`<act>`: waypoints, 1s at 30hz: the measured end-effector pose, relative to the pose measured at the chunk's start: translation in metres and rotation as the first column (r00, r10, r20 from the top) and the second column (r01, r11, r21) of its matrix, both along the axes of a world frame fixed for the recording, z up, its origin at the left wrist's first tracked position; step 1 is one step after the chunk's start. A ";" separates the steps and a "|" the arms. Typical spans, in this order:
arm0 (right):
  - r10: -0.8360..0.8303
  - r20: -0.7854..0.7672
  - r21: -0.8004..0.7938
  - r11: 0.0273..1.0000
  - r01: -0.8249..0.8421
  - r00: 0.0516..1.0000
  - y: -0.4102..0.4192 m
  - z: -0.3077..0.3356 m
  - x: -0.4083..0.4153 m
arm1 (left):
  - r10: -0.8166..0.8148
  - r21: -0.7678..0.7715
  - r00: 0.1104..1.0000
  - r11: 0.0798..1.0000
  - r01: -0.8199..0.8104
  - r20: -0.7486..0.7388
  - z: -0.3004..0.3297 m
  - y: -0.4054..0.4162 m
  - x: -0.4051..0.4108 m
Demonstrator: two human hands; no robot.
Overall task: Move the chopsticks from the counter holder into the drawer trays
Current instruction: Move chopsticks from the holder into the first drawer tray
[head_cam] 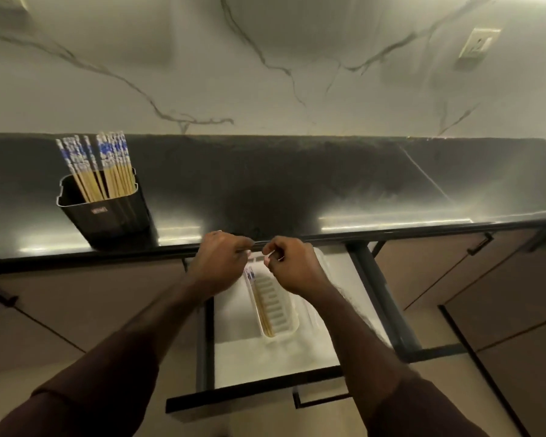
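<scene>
Black holder [108, 212] full of chopsticks [98, 167], drawer tray [281, 310] with a few

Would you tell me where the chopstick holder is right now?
In the head view the holder stands on the left of the black counter near its front edge, left of both hands and the open drawer.

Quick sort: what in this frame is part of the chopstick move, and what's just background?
Job:
- chopsticks standing in the black holder on the counter
- white tray in the open drawer, a few chopsticks already in it
- left hand and right hand above the tray

Background:
- wall socket
- cabinet handle
</scene>
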State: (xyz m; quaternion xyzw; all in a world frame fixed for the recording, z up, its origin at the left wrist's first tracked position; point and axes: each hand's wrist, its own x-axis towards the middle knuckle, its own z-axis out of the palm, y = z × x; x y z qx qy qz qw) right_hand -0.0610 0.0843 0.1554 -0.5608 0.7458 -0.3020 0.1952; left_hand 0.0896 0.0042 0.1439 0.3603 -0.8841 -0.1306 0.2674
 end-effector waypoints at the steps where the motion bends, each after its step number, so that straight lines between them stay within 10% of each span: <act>1: 0.019 0.004 -0.022 1.000 -0.019 1.000 0.000 0.010 0.006 | 0.018 -0.019 0.998 1.000 -0.019 -0.057 0.009 0.001 0.007; 10: 0.116 -0.014 -0.141 0.983 -0.117 0.993 -0.042 0.065 0.086 | 0.208 -0.029 0.942 0.974 -0.223 -0.262 0.052 -0.030 0.099; 30: 0.123 0.051 -0.202 0.973 -0.111 0.991 -0.237 0.092 0.291 | 0.216 0.024 0.957 0.976 -0.216 -0.192 0.081 -0.221 0.297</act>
